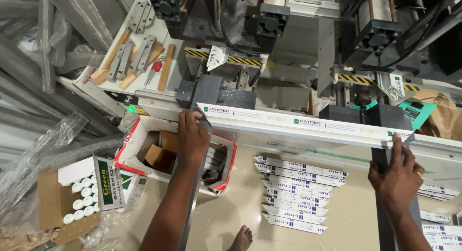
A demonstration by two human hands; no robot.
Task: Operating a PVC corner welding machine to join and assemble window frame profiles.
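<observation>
White profile frame runs left-right across frame centre, long axis slightly down to the right, on the machine worktop. My left hand clamps its left corner, my right hand pinches the right corner; both equally close.

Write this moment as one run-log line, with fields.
left hand: grips left corner of white frame profile | right hand: holds right corner | machine clamp blocks: behind profile
</observation>
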